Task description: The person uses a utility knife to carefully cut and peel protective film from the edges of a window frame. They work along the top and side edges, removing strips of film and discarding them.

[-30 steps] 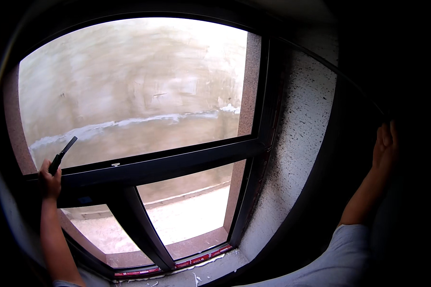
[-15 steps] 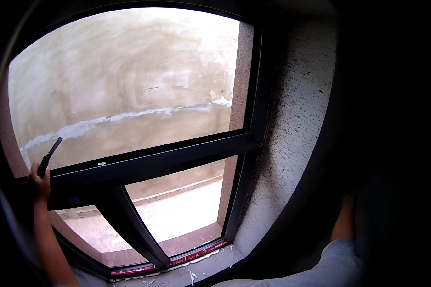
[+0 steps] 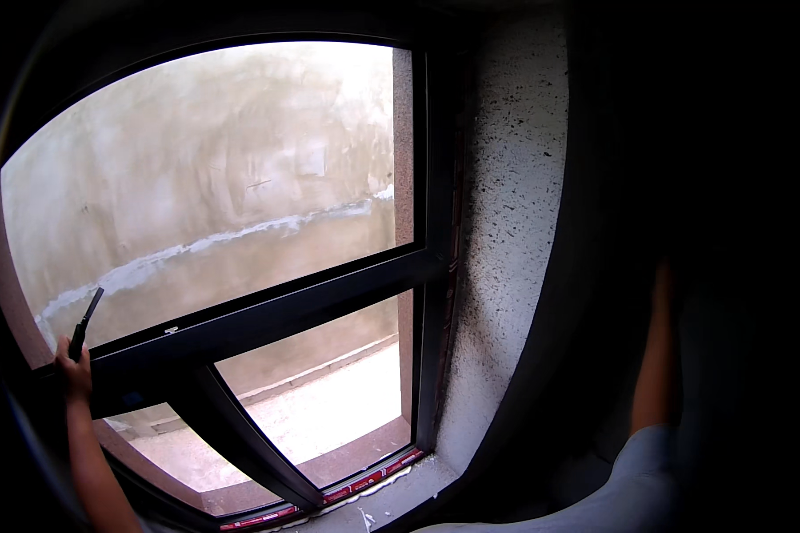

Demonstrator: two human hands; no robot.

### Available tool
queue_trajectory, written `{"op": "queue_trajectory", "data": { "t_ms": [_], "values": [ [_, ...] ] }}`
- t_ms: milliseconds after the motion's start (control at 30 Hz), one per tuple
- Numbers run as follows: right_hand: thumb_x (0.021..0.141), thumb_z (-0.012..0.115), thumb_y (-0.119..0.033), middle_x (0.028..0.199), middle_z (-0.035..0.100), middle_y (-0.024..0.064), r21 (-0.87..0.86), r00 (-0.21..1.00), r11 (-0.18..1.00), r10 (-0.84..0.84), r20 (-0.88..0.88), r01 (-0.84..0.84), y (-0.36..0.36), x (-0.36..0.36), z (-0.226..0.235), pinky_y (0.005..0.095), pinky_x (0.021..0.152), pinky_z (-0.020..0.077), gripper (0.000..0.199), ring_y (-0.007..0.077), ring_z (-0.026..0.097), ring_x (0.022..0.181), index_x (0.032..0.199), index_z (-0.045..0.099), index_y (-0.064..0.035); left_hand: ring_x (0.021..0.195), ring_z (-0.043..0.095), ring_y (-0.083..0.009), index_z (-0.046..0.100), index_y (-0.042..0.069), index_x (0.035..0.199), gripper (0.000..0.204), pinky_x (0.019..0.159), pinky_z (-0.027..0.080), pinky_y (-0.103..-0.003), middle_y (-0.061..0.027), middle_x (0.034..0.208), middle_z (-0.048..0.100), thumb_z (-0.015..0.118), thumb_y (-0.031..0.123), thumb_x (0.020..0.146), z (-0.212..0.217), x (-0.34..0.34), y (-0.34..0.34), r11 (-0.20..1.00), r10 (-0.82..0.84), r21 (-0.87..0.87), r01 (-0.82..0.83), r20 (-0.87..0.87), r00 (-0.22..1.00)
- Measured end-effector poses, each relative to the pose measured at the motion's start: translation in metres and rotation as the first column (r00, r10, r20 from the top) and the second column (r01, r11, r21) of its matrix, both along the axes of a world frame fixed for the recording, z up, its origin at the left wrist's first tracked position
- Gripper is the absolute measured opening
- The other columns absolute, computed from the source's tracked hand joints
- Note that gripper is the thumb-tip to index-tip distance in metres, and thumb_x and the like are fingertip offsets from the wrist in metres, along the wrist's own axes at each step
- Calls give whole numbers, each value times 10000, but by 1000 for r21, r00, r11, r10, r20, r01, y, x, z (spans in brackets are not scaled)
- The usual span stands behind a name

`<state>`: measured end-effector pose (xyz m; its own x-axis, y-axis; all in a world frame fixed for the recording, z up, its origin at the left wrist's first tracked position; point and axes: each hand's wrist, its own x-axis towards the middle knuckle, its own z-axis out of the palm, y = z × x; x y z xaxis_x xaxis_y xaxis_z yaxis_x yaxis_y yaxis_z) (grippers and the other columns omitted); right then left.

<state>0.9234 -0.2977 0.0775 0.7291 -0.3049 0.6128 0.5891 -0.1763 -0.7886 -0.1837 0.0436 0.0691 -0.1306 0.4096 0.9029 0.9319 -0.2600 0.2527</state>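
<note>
At the left of the window, my left hand (image 3: pixel 76 373) is wrapped round the handle of a slim black tool (image 3: pixel 87 324). Its narrow, straight end points up and to the right in front of the glass; the exact kind is unclear. My left hand is close to the dark crossbar (image 3: pixel 267 306) of the window frame. Over at the right, my right arm (image 3: pixel 653 391) reaches up into deep shadow beside the wall. There my right hand (image 3: pixel 663 274) is almost lost in the dark, so its fingers do not show.
The large upper pane (image 3: pixel 213 169) looks out on a plastered wall. Below it a slanting mullion (image 3: pixel 253 426) divides two smaller panes. Red printed tape (image 3: pixel 369 480) runs along the bottom frame, with pale scraps (image 3: pixel 367 518) on the sill. A speckled white reveal (image 3: pixel 516 204) borders the right side.
The view has shifted, so the window sits farther left and tilts more. My right arm has risen higher in the dark. My left hand still grips the black tool near the crossbar.
</note>
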Motion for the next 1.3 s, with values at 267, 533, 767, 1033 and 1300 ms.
{"op": "queue_trajectory", "data": {
  "t_ms": [267, 533, 767, 1033, 1300],
  "values": [
    [1013, 583, -202, 796, 665, 91, -461, 330, 883, 462, 823, -87, 113, -332, 256, 322, 601, 523, 181, 169, 650, 673, 957, 639, -40, 688, 563, -385, 448, 16, 838, 219, 649, 439, -459, -194, 716, 513, 646, 98, 883, -7, 34, 42, 985, -169, 29, 168, 62, 984],
    [999, 517, -121, 1185, 667, 216, -441, 601, 890, 290, 745, 118, 283, -271, 382, 462, 857, 553, 314, 359, 673, 1048, 1294, 600, -52, 655, 558, -395, 448, 12, 824, 222, 606, 409, -479, -209, 683, 501, 648, 95, 868, 2, 54, 23, 984, -174, 56, 170, 83, 981],
    [967, 515, -81, 1316, 603, 262, -435, 638, 883, 234, 733, 176, 330, -265, 398, 503, 996, 510, 445, 444, 606, 1171, 1411, 522, -48, 634, 539, -378, 436, 11, 794, 239, 598, 404, -472, -193, 668, 487, 651, 90, 862, -3, 40, 14, 990, -122, 85, 116, 70, 990],
    [967, 540, -101, 1320, 595, 267, -387, 611, 891, 173, 773, 237, 320, -270, 392, 493, 1008, 518, 424, 413, 603, 1201, 1384, 537, -22, 615, 513, -325, 426, 8, 783, 260, 594, 403, -437, -167, 653, 469, 650, 95, 881, -7, 34, 28, 987, -134, 94, 129, 48, 990],
    [931, 554, -101, 1297, 610, 272, -321, 592, 918, 129, 796, 233, 327, -253, 397, 502, 976, 528, 453, 406, 629, 1158, 1379, 553, -41, 599, 500, -295, 422, 15, 783, 265, 588, 400, -432, -153, 639, 461, 642, 109, 898, -8, 34, 35, 986, -142, 92, 139, 33, 989]
  ]
}}
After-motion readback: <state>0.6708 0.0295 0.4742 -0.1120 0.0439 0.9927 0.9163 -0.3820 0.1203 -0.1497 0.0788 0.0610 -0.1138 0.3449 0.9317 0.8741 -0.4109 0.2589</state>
